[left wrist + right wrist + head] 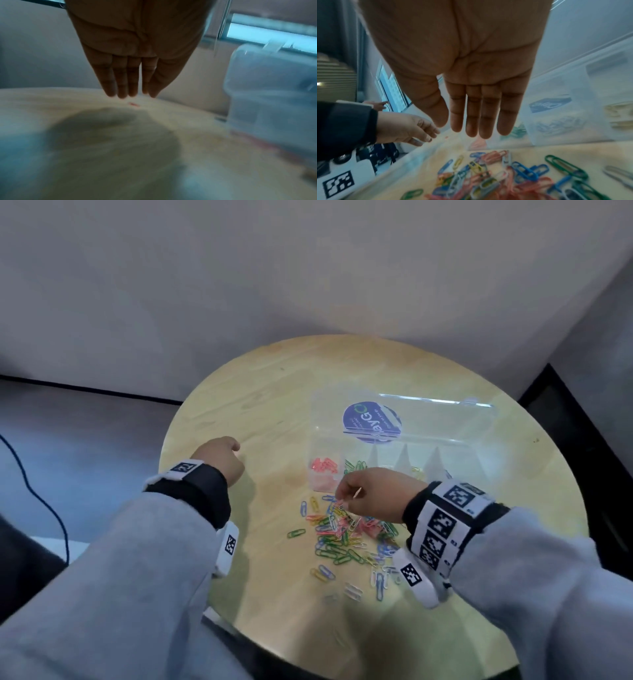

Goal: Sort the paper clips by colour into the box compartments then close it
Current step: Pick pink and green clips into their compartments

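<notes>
A heap of mixed coloured paper clips (346, 535) lies on the round wooden table (267, 412), close up in the right wrist view (496, 175). Behind it stands the clear compartment box (404, 460) with its lid raised. Pink clips (325, 467) fill its left end compartment, with green clips (356, 465) beside them, then white clips (559, 124) and yellow ones (618, 115). My right hand (346, 494) hovers over the far edge of the heap, fingers (471, 129) straight and holding nothing. My left hand (222, 457) hangs left of the box, fingers (130, 93) straight above a small red fleck (133, 104).
The lid carries a blue round sticker (371, 421). A black cable (34, 494) runs across the floor at the left. The table edge curves close in front of me, and a wall stands right behind the table.
</notes>
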